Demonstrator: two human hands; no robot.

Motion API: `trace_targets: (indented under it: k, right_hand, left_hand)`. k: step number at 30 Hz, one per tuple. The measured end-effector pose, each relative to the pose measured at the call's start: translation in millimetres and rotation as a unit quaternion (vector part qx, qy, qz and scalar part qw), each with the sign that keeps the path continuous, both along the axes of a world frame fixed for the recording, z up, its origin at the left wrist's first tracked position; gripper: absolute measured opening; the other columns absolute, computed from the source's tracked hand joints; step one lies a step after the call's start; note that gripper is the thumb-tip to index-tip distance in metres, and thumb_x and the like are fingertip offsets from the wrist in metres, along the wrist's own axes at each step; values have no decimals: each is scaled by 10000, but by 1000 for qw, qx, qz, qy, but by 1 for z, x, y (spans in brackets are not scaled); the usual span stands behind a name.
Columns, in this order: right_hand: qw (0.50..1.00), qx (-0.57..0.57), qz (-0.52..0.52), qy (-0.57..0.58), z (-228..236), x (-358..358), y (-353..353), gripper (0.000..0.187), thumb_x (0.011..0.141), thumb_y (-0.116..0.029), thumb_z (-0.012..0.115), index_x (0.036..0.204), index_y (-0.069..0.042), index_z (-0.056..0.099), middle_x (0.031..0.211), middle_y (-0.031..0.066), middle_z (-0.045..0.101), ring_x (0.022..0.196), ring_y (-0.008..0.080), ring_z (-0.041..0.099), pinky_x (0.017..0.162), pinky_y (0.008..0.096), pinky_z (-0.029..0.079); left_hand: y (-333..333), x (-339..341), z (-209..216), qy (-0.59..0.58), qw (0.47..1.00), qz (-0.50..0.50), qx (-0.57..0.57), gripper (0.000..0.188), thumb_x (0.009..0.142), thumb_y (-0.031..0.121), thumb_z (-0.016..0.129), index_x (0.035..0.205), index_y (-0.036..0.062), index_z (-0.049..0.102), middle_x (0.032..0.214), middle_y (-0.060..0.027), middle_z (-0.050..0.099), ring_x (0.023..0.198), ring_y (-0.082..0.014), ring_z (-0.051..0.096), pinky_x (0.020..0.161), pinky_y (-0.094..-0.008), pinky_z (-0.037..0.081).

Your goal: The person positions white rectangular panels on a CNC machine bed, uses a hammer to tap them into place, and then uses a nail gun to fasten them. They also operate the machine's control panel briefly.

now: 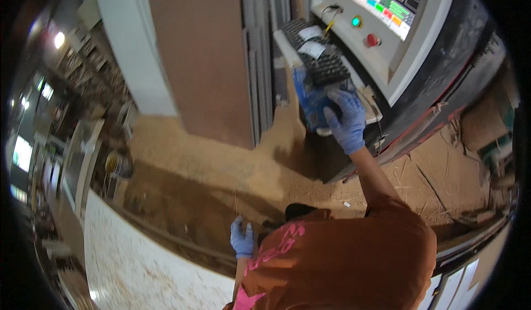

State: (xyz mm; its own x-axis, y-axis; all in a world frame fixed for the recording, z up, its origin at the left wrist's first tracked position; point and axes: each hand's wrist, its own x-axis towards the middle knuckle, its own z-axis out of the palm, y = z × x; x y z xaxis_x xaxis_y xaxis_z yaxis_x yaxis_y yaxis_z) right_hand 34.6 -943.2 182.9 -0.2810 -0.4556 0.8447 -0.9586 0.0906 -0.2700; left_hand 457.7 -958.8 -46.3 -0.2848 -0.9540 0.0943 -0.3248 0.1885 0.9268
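My right hand (348,120), in a blue-purple glove, reaches over the near end of the console shelf. Its fingers curve down beside the black keyboard (332,69), above a worn blue mat (310,102); whatever lies under the palm is hidden. Two white paper slips (312,49) rest on the keyboard. Beyond it, a lit screen (381,3) is set into the pale cabinet, with a glowing green button (357,21) and a red knob (373,40) below. My left hand (241,239), gloved alike, hangs low near my body, thumb and fingers apart, with nothing in it.
Tall brown and grey panels (202,61) stand upright left of the console. A white board (144,254) lies at the lower left. Sawdust covers the floor (193,144), and a bucket (117,164) stands at the left. The console's dark side (426,83) extends to the right.
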Motion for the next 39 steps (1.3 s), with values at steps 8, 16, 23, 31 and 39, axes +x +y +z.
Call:
trace_targets:
  k: [8, 16, 23, 31, 39]
  right_hand:
    - [963, 86, -238, -87, -37, 12, -25, 575, 699, -348, 774, 1210, -144, 609, 1306, 192, 507, 1209, 417, 455, 1015, 515, 362]
    - [922, 82, -362, -112, -38, 25, -53, 555, 681, -338, 777, 1186, -159, 631, 1324, 196, 500, 1205, 412, 453, 1019, 520, 353]
    - [875, 101, -456, -126, -29, 30, -69, 503, 711, -274, 736, 1180, -126, 630, 1307, 165, 537, 1170, 384, 506, 1022, 485, 365]
    - [855, 144, -485, -113, -29, 33, -72, 457, 745, -267, 701, 1176, -135, 623, 1319, 150, 526, 1161, 382, 507, 1031, 478, 354]
    - [854, 145, -489, -104, -32, 30, -76, 499, 750, -290, 707, 1217, -146, 607, 1302, 150, 537, 1161, 366, 512, 1027, 477, 347]
  left_hand:
    - [-125, -65, 8, -131, 974, -185, -14, 434, 829, 209, 692, 1230, 85, 584, 1208, -163, 603, 1101, -326, 581, 950, -397, 466]
    - [-206, -100, -3, -96, 942, -322, 7, 468, 853, 241, 684, 1282, 105, 555, 1243, -159, 591, 1081, -305, 598, 909, -381, 486]
    - [-290, -113, 5, -152, 887, -436, 26, 475, 857, 275, 661, 1278, 75, 565, 1256, -160, 587, 1116, -306, 585, 947, -381, 475]
    - [-377, -92, -7, -162, 864, -477, -14, 466, 844, 254, 662, 1268, 78, 577, 1257, -162, 585, 1125, -313, 576, 946, -387, 471]
    - [-408, -68, -11, -144, 871, -470, 7, 477, 824, 242, 676, 1262, 78, 581, 1223, -161, 594, 1085, -304, 587, 921, -381, 481]
